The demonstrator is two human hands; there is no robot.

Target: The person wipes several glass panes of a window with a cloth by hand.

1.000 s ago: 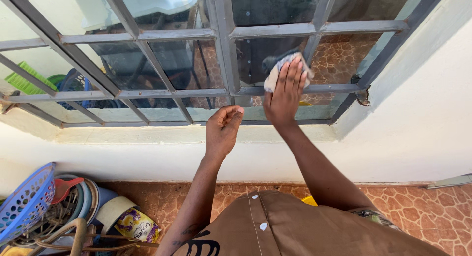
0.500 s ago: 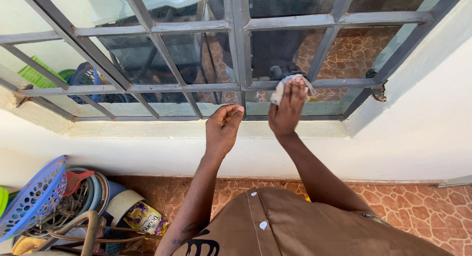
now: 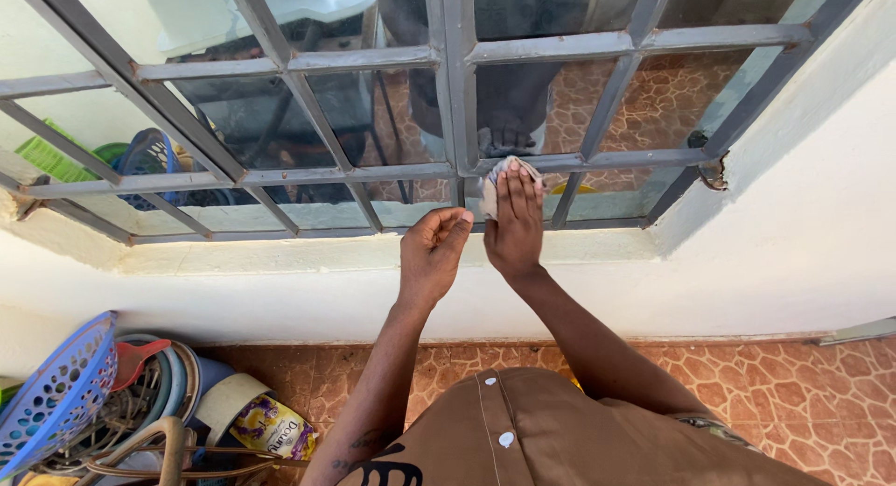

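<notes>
Right hand: the right hand (image 3: 514, 226) lies flat, fingers straight and together, pressing a pale cloth (image 3: 502, 175) against the window (image 3: 448, 84) at about 12 o'clock in the view.
Cloth: bunched under the fingertips, it sits on the lowest pane just right of the central upright, touching the grey crossbar (image 3: 616, 156); only its top and left edge show past the fingers.
Left hand: the left hand (image 3: 432, 253) hangs just beside the right, at its 9 o'clock, loosely curled with thumb meeting fingertips; it holds nothing and touches neither glass nor cloth.
Window: grey metal bars split the glass into small panes; the glass mirrors the brown patterned floor and a person's dark legs.
Sill: a pale painted ledge (image 3: 280, 254) runs below the frame, directly under both hands.
Clothing: a brown buttoned shirt (image 3: 560, 430) fills the frame at 6 o'clock.
Floor: brown stone-pattern tiles (image 3: 821, 393) spread at 4 o'clock.
Clutter: at 8 o'clock, a blue perforated basket (image 3: 56, 393), stacked bowls (image 3: 177, 374) and a purple-and-yellow pouch (image 3: 271, 430) lie against the wall, well apart from the hands.
</notes>
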